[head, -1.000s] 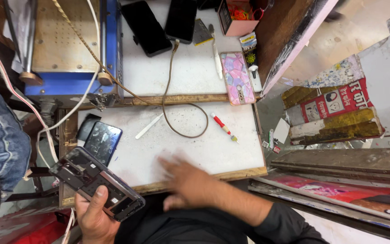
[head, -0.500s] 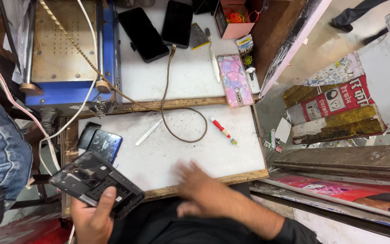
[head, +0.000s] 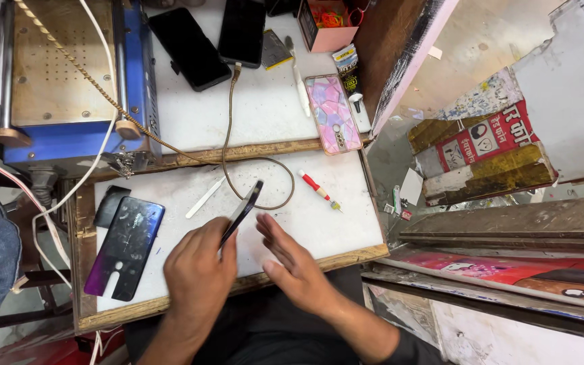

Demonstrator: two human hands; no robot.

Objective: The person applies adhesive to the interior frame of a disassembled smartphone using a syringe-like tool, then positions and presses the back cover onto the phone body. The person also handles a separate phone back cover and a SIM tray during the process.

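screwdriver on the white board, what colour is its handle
Red handle, on the screwdriver, seen in the head view.

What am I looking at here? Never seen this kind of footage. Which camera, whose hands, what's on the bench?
There is no robot here: a person works with bare hands, and the single picture comes from a camera worn on the head, looking down at a white work board. The left hand holds a dark phone frame on edge, tilted up off the board. The right hand is open beside it, with nothing in its grip. On the board lie a glossy purple back cover, a white plastic stick, a red-handled screwdriver and a loop of brown cable. Behind are two dark phones, a pink patterned case and a blue machine with a perforated plate.
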